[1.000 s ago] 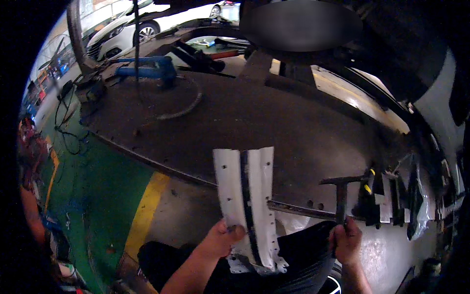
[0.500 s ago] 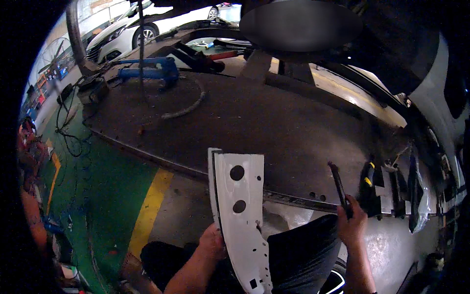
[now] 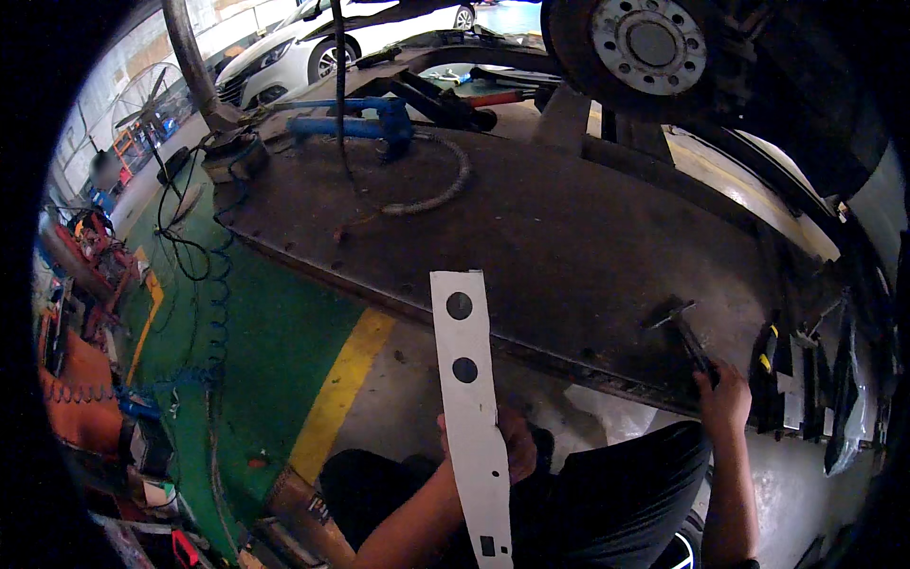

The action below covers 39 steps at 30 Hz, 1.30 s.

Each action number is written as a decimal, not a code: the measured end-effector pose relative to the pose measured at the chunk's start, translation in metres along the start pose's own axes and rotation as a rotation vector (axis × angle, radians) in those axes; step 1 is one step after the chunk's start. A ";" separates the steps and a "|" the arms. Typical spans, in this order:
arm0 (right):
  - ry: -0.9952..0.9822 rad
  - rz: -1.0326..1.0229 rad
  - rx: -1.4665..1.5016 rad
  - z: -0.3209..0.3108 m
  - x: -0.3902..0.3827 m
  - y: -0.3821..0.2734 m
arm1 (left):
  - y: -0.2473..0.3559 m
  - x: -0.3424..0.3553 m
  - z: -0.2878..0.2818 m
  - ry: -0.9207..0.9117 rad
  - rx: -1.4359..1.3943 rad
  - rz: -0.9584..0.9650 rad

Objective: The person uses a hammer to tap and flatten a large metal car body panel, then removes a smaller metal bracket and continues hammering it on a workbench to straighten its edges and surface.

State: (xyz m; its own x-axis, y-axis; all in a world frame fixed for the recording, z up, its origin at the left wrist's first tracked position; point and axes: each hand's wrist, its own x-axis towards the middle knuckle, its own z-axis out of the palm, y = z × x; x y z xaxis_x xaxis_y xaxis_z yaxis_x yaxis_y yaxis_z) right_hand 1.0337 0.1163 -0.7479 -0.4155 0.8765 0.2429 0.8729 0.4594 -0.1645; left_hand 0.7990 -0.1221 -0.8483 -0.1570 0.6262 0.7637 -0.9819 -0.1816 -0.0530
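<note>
A long pale sheet-metal part (image 3: 470,427) with two large round holes stands on end in front of me, turned with a narrow face toward me. My left hand (image 3: 515,444) grips it from behind, partly hidden by it. My right hand (image 3: 722,396) is closed on the handle of a dark hammer (image 3: 692,337), whose head is over the dark steel bench (image 3: 559,247) near its front edge. My legs in dark trousers are beneath the part.
A blue hydraulic pump (image 3: 346,128) with a hose sits at the bench's back left. A wheel hub (image 3: 649,43) hangs above. A pry tool with yellow grip (image 3: 768,351) and black pieces are at right. Cables and clutter (image 3: 85,408) lie left; a white car stands behind.
The metal part has turned from its grooved face to a narrower holed side. The hammer and right hand have moved rightward; the view has shifted, bringing the wheel hub into sight.
</note>
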 end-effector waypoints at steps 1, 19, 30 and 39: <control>0.016 -0.028 -0.013 0.004 0.003 0.003 | 0.000 0.002 0.008 0.094 0.054 0.012; -0.593 -0.434 1.029 -0.052 -0.075 -0.107 | 0.002 0.003 0.005 0.988 0.998 -0.234; -0.509 0.042 0.881 -0.028 -0.091 -0.107 | -0.045 0.033 0.048 0.879 1.397 -0.362; -0.825 0.220 1.720 0.000 -0.104 -0.106 | -0.055 0.008 0.030 0.766 1.453 -0.392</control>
State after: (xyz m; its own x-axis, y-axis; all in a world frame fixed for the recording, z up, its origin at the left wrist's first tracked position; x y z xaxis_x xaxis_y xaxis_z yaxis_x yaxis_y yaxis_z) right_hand 0.9843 -0.0236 -0.7553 -0.8005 0.5341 -0.2721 -0.0213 -0.4790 -0.8775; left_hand 0.8547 -0.1301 -0.8201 -0.3842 0.9181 0.0978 -0.1372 -0.1616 0.9773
